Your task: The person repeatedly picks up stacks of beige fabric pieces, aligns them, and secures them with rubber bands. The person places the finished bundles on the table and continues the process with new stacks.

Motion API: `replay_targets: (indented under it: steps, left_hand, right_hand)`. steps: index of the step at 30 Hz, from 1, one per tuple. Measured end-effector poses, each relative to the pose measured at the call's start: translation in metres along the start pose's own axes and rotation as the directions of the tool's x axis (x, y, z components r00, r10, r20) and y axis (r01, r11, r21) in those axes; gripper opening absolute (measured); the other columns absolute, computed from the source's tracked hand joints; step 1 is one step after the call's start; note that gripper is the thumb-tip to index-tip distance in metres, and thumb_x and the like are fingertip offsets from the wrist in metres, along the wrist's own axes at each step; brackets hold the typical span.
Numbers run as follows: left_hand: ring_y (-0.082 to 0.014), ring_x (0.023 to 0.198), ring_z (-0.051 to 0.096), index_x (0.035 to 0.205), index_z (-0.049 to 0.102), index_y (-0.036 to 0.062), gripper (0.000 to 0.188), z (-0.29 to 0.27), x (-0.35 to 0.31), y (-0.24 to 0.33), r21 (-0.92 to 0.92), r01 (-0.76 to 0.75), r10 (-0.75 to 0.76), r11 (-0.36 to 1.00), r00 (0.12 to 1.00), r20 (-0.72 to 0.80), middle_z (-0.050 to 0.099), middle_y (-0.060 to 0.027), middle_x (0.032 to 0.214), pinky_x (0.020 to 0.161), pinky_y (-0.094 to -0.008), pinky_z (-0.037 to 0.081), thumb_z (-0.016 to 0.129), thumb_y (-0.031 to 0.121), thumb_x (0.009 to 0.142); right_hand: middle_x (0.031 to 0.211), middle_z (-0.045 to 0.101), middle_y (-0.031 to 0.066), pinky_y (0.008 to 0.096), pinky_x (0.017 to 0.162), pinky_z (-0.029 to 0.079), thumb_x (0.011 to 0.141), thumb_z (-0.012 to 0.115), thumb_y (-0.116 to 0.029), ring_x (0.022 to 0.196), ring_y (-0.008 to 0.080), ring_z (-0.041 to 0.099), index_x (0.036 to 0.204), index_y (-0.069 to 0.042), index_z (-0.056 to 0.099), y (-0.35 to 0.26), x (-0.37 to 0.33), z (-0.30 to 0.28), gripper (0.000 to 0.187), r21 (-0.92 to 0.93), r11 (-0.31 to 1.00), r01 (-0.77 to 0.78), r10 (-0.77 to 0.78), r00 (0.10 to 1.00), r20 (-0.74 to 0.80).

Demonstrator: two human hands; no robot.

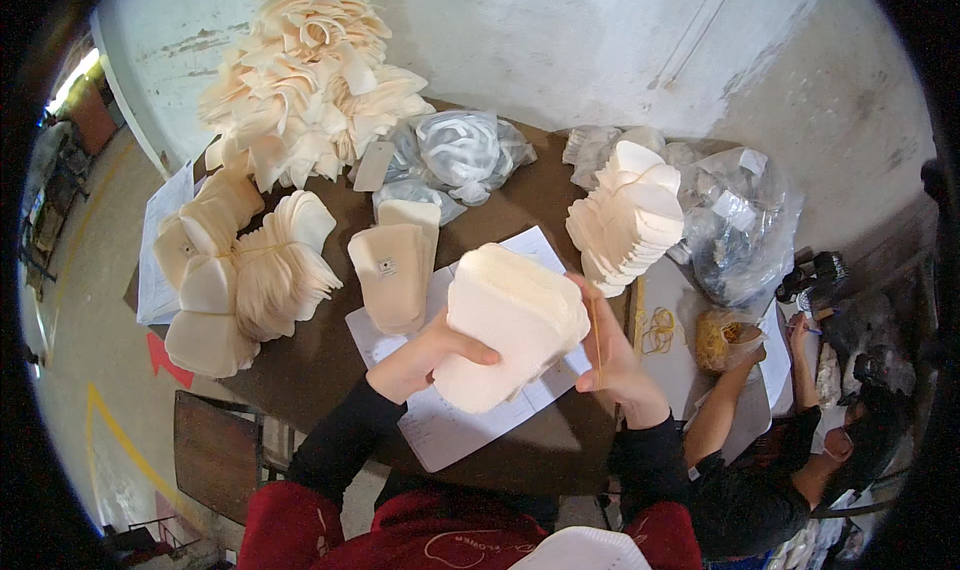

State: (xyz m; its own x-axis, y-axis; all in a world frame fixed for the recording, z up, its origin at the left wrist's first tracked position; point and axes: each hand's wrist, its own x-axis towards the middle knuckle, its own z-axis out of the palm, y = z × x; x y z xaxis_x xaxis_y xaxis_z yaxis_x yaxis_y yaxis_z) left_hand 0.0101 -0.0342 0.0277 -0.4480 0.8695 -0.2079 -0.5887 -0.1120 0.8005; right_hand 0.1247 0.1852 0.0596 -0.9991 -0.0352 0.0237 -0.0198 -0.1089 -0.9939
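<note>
My left hand (432, 358) grips a thick stack of cream foam pads (512, 325) with rounded corners, thumb across the top pad. At the stack's right edge is my right hand (622, 365), a thin yellow rubber band (597, 335) stretched over its fingers. Some of its fingertips are hidden behind the pads. Beneath the stack lie white paper sheets (450, 440) with writing. Just left of them rests a smaller pile of beige pads (392, 275) with a small printed label on top.
Banded pad bundles stand at left (285, 255) and right (628, 215). A large heap of loose pads (310, 80) and clear plastic bags (465, 155) line the back. At right, a co-worker's hand (750, 350) is beside a tub of rubber bands (722, 340).
</note>
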Motion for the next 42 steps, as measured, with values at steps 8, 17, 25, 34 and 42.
replay_targets:
  steps: [8, 17, 25, 34, 42]
  left_hand:
    - [-0.0253, 0.121, 0.054, 0.140, 0.044, 0.0037, 0.083, 0.001, 0.009, -0.032, 0.498, -0.019, -0.020, 0.867, 0.997, 0.072, 0.058, -0.0139, 0.129, 0.103, -0.0364, 0.042, 0.082, 0.010, 0.067]
    - [-0.0221, 0.109, 0.064, 0.131, 0.052, -0.0001, 0.055, 0.018, -0.018, 0.003, -0.002, -0.243, 0.242, 0.970, 0.969, -0.049, 0.063, -0.0121, 0.122, 0.094, -0.0368, 0.053, 0.073, 0.011, 0.081]
    - [-0.0254, 0.106, 0.065, 0.129, 0.050, -0.0011, 0.062, 0.007, 0.004, -0.011, 0.201, -0.474, 0.515, 0.857, 0.795, -0.322, 0.063, -0.0148, 0.121, 0.089, -0.0356, 0.054, 0.080, 0.011, 0.076]
    - [-0.0235, 0.106, 0.058, 0.128, 0.061, 0.0200, 0.066, 0.023, 0.012, -0.033, 0.995, -0.083, 0.914, -0.056, 0.398, 0.085, 0.062, -0.0006, 0.124, 0.093, -0.0373, 0.037, 0.075, 0.016, 0.064]
    - [-0.0210, 0.113, 0.056, 0.082, 0.064, 0.0189, 0.020, 0.017, 0.013, -0.034, 0.827, -0.202, 0.691, -0.524, 0.467, 0.552, 0.063, 0.0052, 0.114, 0.092, -0.0404, 0.038, 0.067, 0.011, 0.064]
  right_hand:
    - [0.142, 0.041, 0.0185, 0.0452, 0.108, 0.029, 0.058, 0.090, -0.035, 0.132, 0.0387, 0.039, 0.145, -0.005, 0.033, -0.060, 0.009, 0.042, 0.108, -0.796, 0.406, 0.449, -0.020, 0.875, 0.483]
    - [0.122, 0.061, 0.0070, 0.0404, 0.090, 0.047, 0.090, 0.068, -0.027, 0.108, 0.0215, 0.059, 0.135, -0.004, 0.051, -0.059, -0.036, 0.026, 0.054, -0.083, 0.734, 0.674, -0.567, 0.676, 0.471]
    - [0.140, 0.046, 0.0117, 0.0483, 0.116, 0.030, 0.101, 0.048, -0.027, 0.133, 0.0241, 0.041, 0.147, -0.008, 0.034, 0.006, -0.023, -0.010, 0.051, 0.714, 0.443, 0.541, 0.004, 0.796, -0.606]
    - [0.138, 0.034, 0.0164, 0.0392, 0.111, 0.033, 0.064, 0.089, -0.012, 0.132, 0.0261, 0.038, 0.144, 0.000, 0.023, 0.019, 0.020, 0.068, 0.104, -0.178, 0.949, 0.261, -0.310, 0.878, -0.366]
    - [0.110, 0.058, 0.0144, 0.0342, 0.083, 0.051, 0.072, 0.084, -0.015, 0.099, 0.0217, 0.060, 0.131, 0.002, 0.045, 0.005, 0.032, 0.024, 0.073, -0.549, 0.835, 0.047, -0.270, 0.903, -0.333]
